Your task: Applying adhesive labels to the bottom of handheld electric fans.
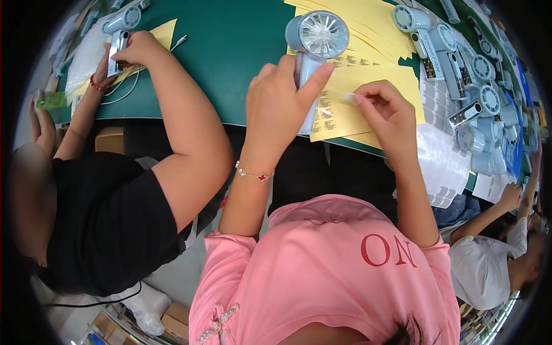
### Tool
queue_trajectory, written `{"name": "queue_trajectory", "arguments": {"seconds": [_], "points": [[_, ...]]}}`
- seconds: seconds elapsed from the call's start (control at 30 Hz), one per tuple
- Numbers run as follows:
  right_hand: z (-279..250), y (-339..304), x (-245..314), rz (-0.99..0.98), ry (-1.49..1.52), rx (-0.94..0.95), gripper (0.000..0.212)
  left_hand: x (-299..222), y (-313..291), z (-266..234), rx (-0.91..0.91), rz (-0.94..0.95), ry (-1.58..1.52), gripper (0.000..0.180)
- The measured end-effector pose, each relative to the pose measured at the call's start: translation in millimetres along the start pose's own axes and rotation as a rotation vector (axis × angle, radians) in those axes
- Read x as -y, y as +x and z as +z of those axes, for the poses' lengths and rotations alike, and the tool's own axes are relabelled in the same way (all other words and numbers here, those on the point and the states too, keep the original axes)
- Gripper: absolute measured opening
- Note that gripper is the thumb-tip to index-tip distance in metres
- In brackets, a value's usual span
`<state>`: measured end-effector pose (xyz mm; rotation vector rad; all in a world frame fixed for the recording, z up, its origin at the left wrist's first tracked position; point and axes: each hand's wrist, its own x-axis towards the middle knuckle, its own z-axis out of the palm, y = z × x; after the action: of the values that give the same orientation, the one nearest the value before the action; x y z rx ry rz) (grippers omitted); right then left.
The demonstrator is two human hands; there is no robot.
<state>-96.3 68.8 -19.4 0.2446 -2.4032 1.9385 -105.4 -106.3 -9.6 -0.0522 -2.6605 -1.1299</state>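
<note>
My left hand [276,100] is wrapped round the handle of a light-blue handheld fan [317,35], its round clear-bladed head facing up past my fingers. The lower handle reaches down to the table's near edge. To the right, my right hand [388,112] pinches a small white label [350,96] between thumb and forefinger, just above a yellow sticker sheet [376,86]. Small printed labels cover part of that sheet's left side. More yellow sheets [368,29] lie in a pile behind it.
Several light-blue fans [454,63] crowd the right side on padded white wrap [434,109]. At left, a co-worker's hands [138,49] hold another fan [119,43] near a white cable [129,89]. The green table [213,52] ends just before my body. Another person [483,259] sits at right.
</note>
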Motion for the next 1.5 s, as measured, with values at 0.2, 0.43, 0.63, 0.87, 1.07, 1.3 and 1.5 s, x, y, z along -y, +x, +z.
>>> {"name": "queue_trajectory", "arguments": {"seconds": [0.2,0.43,0.63,0.87,1.07,1.3,1.5], "points": [[7.5,19.0,12.5,0.023,-0.31,0.086,0.012,-2.5,-3.4,-0.5,0.052,-0.073,-0.052,0.05],[21.9,27.3,3.8,-0.072,-0.501,0.124,0.013,-4.3,-5.6,-1.2,0.028,-0.045,-0.031,0.051],[26.6,22.0,-2.3,-0.132,-0.571,0.055,0.012,-5.8,-6.8,0.5,0.046,-0.024,-0.02,0.048],[-16.4,-0.7,12.5,0.183,0.09,0.101,0.014,-0.2,-2.6,2.5,0.011,-0.011,0.049,0.05],[-4.2,22.8,5.2,0.026,-0.217,0.191,0.013,-0.5,0.7,-1.7,0.115,-0.191,-0.144,0.052],[15.0,36.3,1.0,-0.001,-0.426,0.193,0.018,3.2,-2.6,3.6,0.091,-0.172,-0.23,0.052],[23.0,34.9,-3.0,-0.073,-0.53,0.134,0.015,7.7,-2.1,5.0,0.071,-0.106,-0.204,0.051]]}}
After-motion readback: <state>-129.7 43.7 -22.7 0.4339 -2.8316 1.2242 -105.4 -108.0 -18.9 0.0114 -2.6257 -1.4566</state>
